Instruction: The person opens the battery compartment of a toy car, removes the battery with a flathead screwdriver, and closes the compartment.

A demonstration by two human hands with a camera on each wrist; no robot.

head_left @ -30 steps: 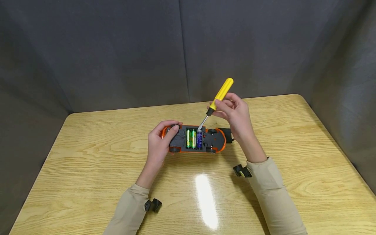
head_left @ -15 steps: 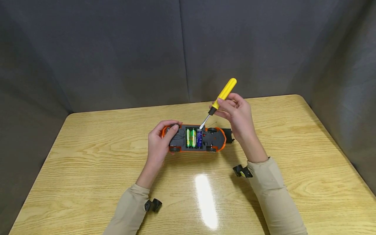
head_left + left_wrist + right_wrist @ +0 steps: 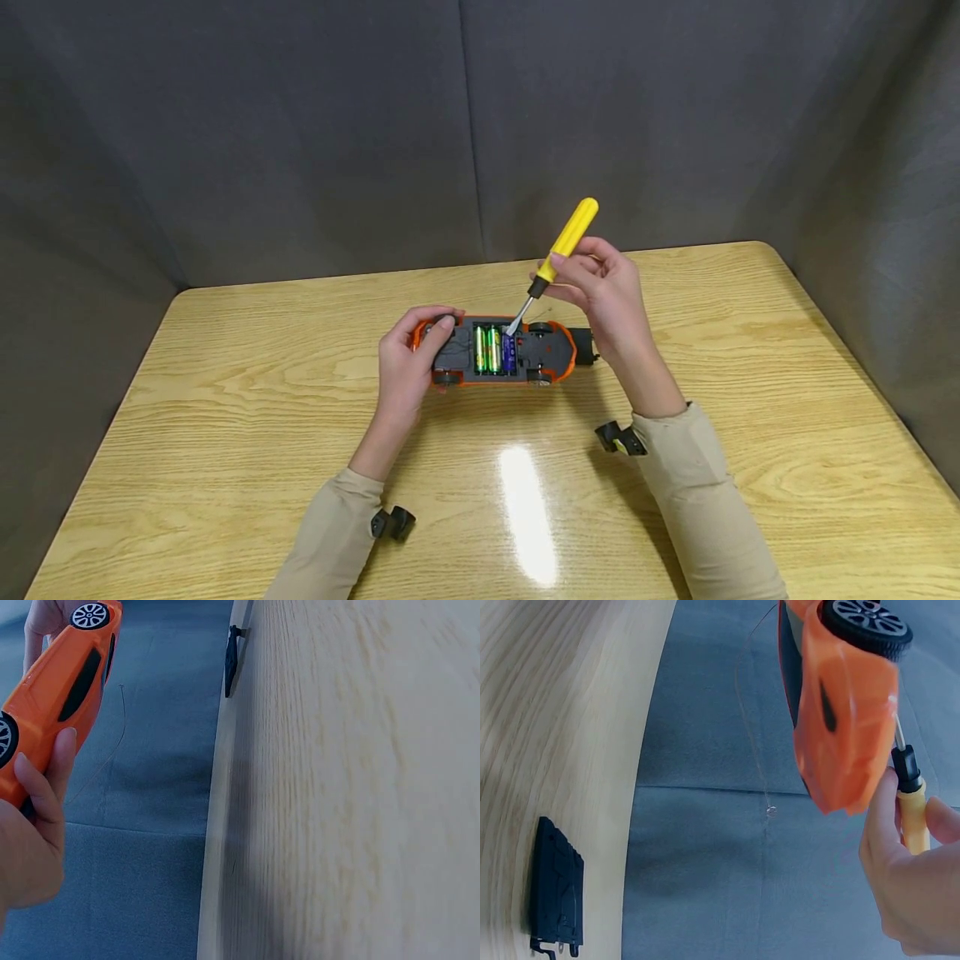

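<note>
An orange toy car point(image 3: 551, 354) is held upside down above the table, its dark underside facing up in the head view. My left hand point(image 3: 405, 358) grips its left end, thumb on the underside and fingers along the body point(image 3: 56, 679). In the open battery bay lie two green batteries point(image 3: 487, 350) and one purple battery point(image 3: 509, 357). My right hand point(image 3: 611, 292) holds a yellow-handled flat screwdriver point(image 3: 573, 231) between thumb and fingers. Its tip overlaps the far end of the purple battery. In the right wrist view the car point(image 3: 847, 727) hides the screwdriver's tip.
A black plastic cover point(image 3: 556, 881) lies on the wooden table point(image 3: 262, 433), partly behind the car's right end in the head view. A thin wire point(image 3: 742, 697) hangs near the car. Grey fabric panels point(image 3: 322, 142) stand around the table's back and sides.
The screwdriver first shifted slightly right, then came back left, its tip now lower over the purple battery's end. The car has tilted a little; the left hand keeps its grip.
</note>
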